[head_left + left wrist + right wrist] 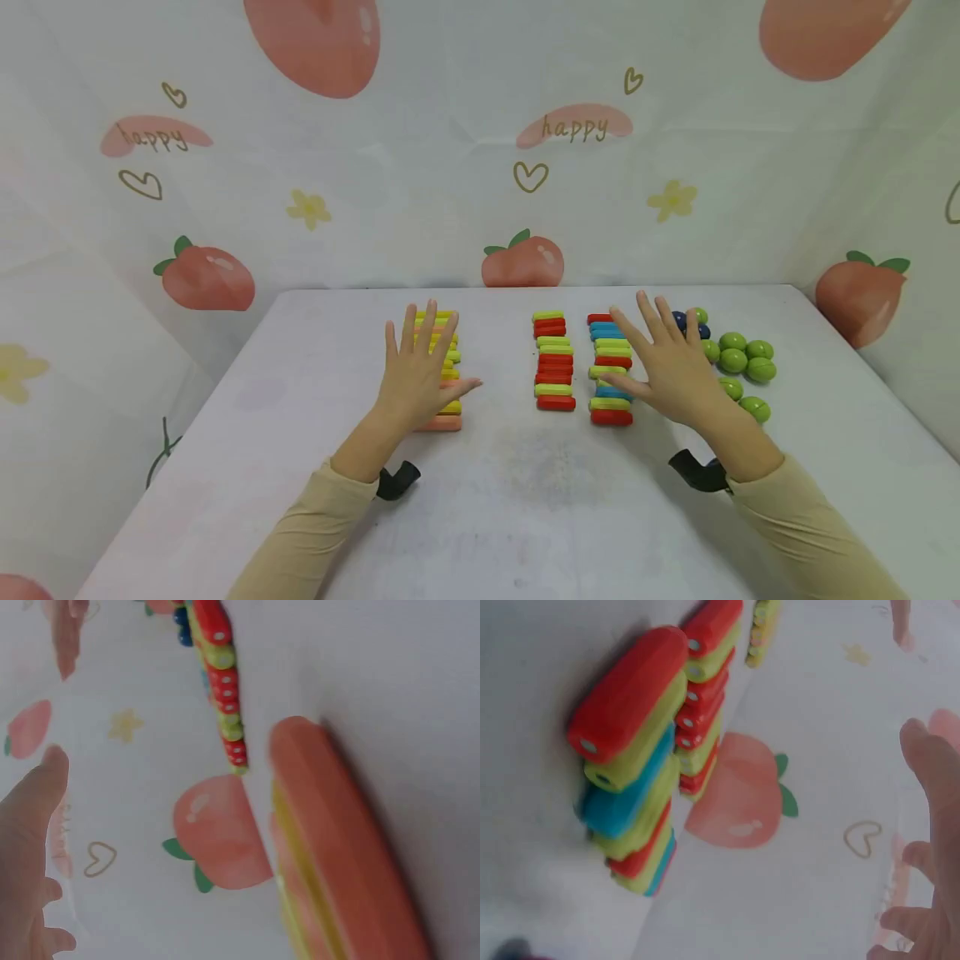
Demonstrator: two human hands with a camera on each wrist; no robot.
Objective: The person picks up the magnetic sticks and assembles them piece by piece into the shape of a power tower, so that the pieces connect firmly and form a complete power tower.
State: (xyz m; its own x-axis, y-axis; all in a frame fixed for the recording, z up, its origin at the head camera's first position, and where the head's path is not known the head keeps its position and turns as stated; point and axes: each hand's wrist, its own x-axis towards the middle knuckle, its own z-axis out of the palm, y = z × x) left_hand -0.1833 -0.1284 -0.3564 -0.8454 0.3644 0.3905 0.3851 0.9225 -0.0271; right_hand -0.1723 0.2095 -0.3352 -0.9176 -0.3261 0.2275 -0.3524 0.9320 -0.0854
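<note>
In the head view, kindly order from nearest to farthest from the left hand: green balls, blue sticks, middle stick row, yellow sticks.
1. Yellow sticks, partly hidden by the left hand
2. Middle stick row, right of it
3. Blue sticks, farther right
4. Green balls, farthest right

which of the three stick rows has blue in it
The rightmost row, beside the green ovals, has blue sticks; the middle row and left row show none.
</note>
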